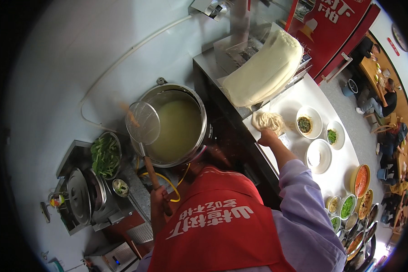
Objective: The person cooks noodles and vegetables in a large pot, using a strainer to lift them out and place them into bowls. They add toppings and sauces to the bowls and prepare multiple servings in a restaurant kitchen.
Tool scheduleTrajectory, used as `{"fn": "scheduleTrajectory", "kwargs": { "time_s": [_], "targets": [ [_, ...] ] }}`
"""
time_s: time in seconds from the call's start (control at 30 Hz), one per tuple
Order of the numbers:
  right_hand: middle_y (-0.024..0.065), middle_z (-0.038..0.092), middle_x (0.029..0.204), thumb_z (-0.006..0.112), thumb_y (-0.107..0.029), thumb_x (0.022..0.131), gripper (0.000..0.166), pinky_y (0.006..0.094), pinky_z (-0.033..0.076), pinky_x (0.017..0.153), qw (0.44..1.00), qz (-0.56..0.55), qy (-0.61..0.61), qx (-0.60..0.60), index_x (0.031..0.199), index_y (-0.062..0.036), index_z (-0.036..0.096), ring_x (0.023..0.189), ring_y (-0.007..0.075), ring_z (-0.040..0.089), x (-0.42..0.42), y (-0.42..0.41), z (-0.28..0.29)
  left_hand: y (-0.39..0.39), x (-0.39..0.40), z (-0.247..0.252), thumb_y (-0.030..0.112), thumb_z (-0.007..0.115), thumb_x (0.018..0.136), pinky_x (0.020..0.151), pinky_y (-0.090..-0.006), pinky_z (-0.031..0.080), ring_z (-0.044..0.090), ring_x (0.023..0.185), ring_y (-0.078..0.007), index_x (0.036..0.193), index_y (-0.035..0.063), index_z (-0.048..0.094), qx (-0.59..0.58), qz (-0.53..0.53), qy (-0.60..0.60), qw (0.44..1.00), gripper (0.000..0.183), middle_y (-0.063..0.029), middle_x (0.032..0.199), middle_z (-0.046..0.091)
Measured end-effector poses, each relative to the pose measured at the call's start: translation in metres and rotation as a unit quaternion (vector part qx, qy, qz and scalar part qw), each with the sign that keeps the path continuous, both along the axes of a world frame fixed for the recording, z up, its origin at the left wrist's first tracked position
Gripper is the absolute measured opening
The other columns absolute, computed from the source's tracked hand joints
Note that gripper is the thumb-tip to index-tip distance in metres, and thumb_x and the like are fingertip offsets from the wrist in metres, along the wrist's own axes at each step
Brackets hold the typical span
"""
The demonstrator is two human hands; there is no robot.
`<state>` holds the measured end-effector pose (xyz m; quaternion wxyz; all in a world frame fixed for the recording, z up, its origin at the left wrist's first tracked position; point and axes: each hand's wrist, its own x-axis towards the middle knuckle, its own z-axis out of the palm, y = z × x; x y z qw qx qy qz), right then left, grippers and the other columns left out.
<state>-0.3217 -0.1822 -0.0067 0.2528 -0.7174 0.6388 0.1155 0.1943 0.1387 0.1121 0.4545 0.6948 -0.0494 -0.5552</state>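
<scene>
My left hand (160,195) grips the wooden handle of a wire-mesh strainer (144,122), whose round basket is over the left rim of a large metal pot (204,119) of cloudy yellowish liquid. My right hand (268,137) is at a heap of pale noodles (268,121) on the white counter (292,91); its fingers are partly hidden, so whether it grips them cannot be told. Above the noodles, a big slab of dough (265,71) rests on a machine. White bowls stand right of that hand, one with dark green seasoning (305,124) and one with chopped greens (332,136).
A bowl of leafy greens (106,154), a small bowl (121,188) and a metal lid (79,196) are left of the pot. A yellow hose (168,180) curves below it. Sauce and topping bowls (360,181) crowd the counter's lower right. People sit at tables beyond.
</scene>
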Motion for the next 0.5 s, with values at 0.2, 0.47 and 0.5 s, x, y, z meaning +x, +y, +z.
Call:
{"fn": "scheduleTrajectory", "kwargs": {
  "time_s": [0.2,0.47,0.5],
  "targets": [
    [0.0204,0.059,0.139,0.075,-0.030,0.076,0.051,0.0422,0.052,0.104,0.998,-0.008,0.019,0.066,0.119,-0.0035,0.073,0.126,0.0345,0.061,0.002,-0.007,0.003,0.000,0.002,0.001,0.022,0.062,0.098,0.048,-0.0320,0.041,0.044,0.050,-0.0130,0.078,0.0147,0.046,-0.001,0.014,0.016,1.000,0.027,0.0025,0.062,0.043],
    [0.0245,0.070,0.113,0.074,-0.026,0.073,0.041,0.0448,0.056,0.094,1.000,0.030,0.000,-0.005,0.103,0.0002,0.075,0.109,0.0382,0.069,0.008,-0.008,-0.016,0.009,0.012,-0.013,0.025,0.063,0.099,0.048,-0.0316,0.037,0.041,0.049,-0.0112,0.076,0.0164,0.044,0.005,-0.020,-0.024,0.999,0.031,0.0044,0.059,0.038],
    [0.0252,0.071,0.112,0.073,-0.025,0.072,0.039,0.0452,0.057,0.093,0.999,0.023,-0.010,-0.023,0.101,0.0011,0.075,0.108,0.0388,0.069,0.002,-0.005,-0.017,0.002,0.011,-0.010,0.021,0.063,0.099,0.046,-0.0326,0.037,0.042,0.048,-0.0120,0.079,0.0146,0.046,0.007,-0.005,-0.017,1.000,0.027,0.0031,0.060,0.040]
  ]
}}
